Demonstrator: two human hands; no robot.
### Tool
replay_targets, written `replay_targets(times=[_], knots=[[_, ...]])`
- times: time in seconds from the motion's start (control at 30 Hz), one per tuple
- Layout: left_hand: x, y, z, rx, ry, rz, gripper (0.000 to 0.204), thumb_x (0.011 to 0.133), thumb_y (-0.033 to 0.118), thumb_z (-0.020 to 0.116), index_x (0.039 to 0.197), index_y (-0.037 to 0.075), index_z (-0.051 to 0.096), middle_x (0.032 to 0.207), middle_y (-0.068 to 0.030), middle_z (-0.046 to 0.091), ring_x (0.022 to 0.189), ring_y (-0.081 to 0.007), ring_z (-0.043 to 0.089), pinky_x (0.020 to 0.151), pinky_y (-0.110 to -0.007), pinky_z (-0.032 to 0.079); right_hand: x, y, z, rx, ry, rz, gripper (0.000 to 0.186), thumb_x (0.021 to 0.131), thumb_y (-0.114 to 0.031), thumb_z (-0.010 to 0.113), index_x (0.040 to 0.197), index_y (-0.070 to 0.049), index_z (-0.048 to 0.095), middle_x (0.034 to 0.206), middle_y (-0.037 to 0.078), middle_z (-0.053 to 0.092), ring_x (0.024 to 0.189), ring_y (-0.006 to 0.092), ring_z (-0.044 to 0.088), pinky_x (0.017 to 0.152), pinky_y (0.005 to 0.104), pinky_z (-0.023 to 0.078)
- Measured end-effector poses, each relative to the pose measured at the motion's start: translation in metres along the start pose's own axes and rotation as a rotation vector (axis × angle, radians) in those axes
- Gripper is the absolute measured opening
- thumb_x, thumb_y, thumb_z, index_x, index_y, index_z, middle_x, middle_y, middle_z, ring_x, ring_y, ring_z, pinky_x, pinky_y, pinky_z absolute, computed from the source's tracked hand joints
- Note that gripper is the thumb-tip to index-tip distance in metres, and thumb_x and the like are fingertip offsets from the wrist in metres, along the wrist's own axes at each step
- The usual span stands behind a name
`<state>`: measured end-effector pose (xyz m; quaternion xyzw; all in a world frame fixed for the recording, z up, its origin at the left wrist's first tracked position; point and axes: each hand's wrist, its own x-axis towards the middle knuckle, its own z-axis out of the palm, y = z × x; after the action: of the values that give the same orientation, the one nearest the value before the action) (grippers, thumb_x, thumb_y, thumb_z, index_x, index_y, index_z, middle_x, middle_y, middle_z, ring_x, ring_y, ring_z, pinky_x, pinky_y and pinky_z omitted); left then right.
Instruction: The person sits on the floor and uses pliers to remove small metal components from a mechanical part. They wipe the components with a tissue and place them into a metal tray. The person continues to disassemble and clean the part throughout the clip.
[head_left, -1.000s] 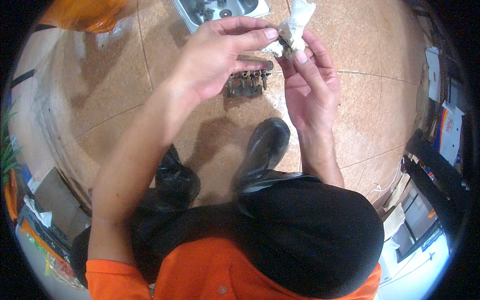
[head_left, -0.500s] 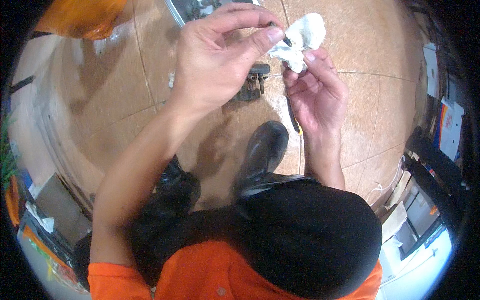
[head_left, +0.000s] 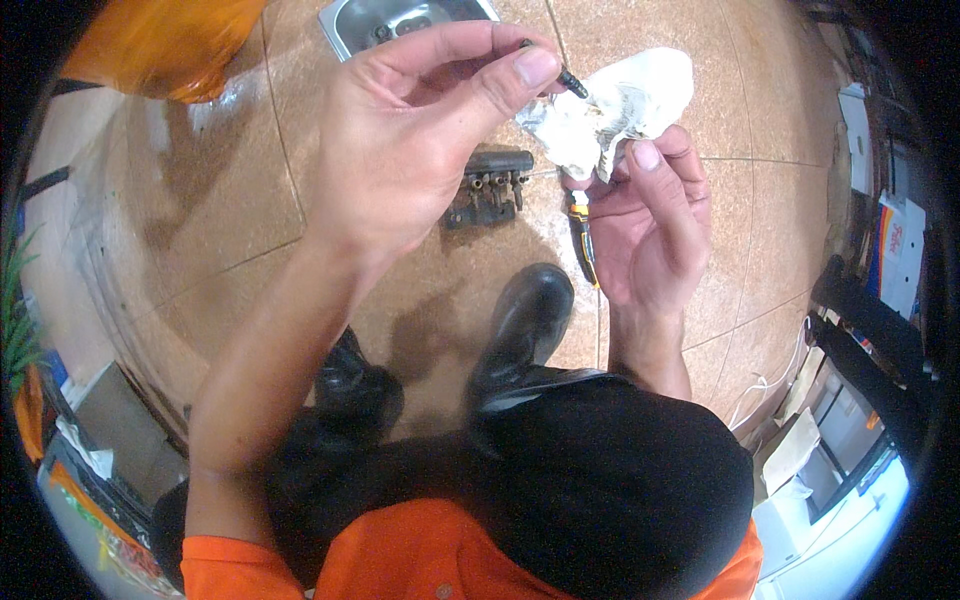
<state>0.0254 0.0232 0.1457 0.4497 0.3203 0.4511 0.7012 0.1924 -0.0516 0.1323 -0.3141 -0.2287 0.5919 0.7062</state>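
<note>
My left hand [head_left: 400, 140] pinches a small, slim black part [head_left: 573, 82] between thumb and fingers, above a crumpled white tissue [head_left: 645, 85] marked with dark grime. My right hand [head_left: 655, 215] grips that tissue with thumb and fingers. Behind my right fingers a yellow-and-black tool [head_left: 580, 235] lies on the floor, partly hidden. A dark metal piece [head_left: 500, 160] with several small fittings lies on the tiles between my hands. Beyond them is a steel basin [head_left: 350, 25] with dark parts inside, partly covered by my left hand.
An orange plastic item [head_left: 160, 40] is at upper left, green leaves [head_left: 25, 300] at the left edge. Cardboard boxes [head_left: 895, 250] and a white cord [head_left: 770, 380] are along the right. My black boots [head_left: 530, 310] stand on the tiled floor [head_left: 760, 230].
My right hand has moved down and rightward, spreading the tissue wider. The black part now shows clearly in my left fingers, and the yellow-and-black tool has come more into view.
</note>
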Motion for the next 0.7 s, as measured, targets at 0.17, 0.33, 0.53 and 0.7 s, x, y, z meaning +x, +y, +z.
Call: replay_targets(times=[0.17,0.33,0.53,0.7], knots=[[0.0,-0.002,0.002,-0.014,0.006,-0.006,0.019,0.096,0.008,0.062,0.112,-0.001,0.067,0.104,-0.01,0.071,0.097,-0.0171,0.067,0.088,-0.03,0.054,0.005,0.003,0.009,-0.165,0.024,-0.15,0.014,0.091,0.002,0.063,0.105,0.001,0.063,0.096,0.015,0.07,0.081,0.0224,0.07,0.071,0.0357,0.06],[-0.004,-0.003,0.009,-0.009,0.012,-0.032,0.019,0.093,0.004,0.065,0.111,-0.001,0.068,0.105,-0.0097,0.071,0.098,-0.0158,0.066,0.09,-0.029,0.053,0.009,0.009,0.016,-0.309,0.113,-0.175,0.014,0.086,0.003,0.07,0.099,0.001,0.066,0.089,0.011,0.071,0.078,0.0166,0.069,0.067,0.0286,0.058],[-0.005,-0.005,0.017,0.242,0.029,0.143,0.016,0.09,0.001,0.068,0.106,-0.002,0.069,0.099,-0.0047,0.067,0.092,-0.0126,0.064,0.084,-0.025,0.051,0.008,0.006,0.017,-0.363,0.161,-0.116,0.008,0.084,0.002,0.07,0.091,0.0,0.066,0.082,0.008,0.07,0.071,0.0129,0.066,0.063,0.0253,0.054],[-0.003,-0.012,0.01,0.597,-0.094,0.446,0.014,0.088,-0.001,0.069,0.103,-0.003,0.07,0.1,-0.0053,0.064,0.091,-0.011,0.061,0.081,-0.024,0.049,0.012,0.0,0.014,0.058,0.173,0.207,0.003,0.087,-0.004,0.064,0.09,-0.004,0.063,0.084,0.008,0.068,0.068,0.0136,0.063,0.056,0.0253,0.049]])
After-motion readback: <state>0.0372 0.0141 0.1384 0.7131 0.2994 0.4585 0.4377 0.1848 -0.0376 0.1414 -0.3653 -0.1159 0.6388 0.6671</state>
